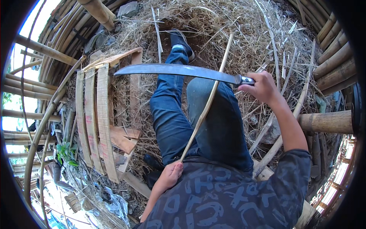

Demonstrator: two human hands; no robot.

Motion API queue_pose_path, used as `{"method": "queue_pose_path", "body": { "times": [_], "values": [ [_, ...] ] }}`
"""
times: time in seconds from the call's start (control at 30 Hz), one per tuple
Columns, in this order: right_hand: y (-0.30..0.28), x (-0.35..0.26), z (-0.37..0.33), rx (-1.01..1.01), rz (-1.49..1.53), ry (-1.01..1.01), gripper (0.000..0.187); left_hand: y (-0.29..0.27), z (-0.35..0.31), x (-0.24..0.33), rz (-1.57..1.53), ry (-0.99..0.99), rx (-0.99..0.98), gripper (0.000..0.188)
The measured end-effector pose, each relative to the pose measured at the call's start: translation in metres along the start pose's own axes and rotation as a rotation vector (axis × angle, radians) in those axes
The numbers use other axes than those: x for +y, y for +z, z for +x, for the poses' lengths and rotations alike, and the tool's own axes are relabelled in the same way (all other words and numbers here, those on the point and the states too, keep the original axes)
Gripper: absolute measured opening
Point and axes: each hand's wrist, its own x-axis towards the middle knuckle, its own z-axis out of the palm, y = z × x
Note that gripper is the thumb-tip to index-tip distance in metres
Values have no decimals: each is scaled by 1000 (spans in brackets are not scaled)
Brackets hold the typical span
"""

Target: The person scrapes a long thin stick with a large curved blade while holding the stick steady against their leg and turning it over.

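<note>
My right hand [263, 87] is closed round the dark handle of a machete [179, 70]. Its long, slightly curved blade points left, level above my knees, and crosses over a thin bamboo stick [207, 103]. Whether blade and stick touch, I cannot tell. Near my waist, my left hand [173, 173] grips the lower end of that stick. From there the stick slants up and away to the right over my bent right thigh, its far end beyond the blade.
A slatted wooden crate [103, 118] stands to my left. Dry straw and split strips [263, 34] cover the ground. Bamboo rails [42, 49] line the left side, and stacked bamboo poles [335, 63] the right. A thick bamboo post [326, 122] juts in beside my right arm.
</note>
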Motion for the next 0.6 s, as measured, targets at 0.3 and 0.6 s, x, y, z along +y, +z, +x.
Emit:
{"method": "queue_pose_path", "body": {
  "times": [0.3, 0.6],
  "values": [
    [0, 26, 8, 74, -177, -151, 72, 0, -4, 0, 37, -17, 21, 33],
    [-31, 62, -6, 98, -295, -10, 79, 0, -5, -9, -113, 12, -17, 31]
  ]
}}
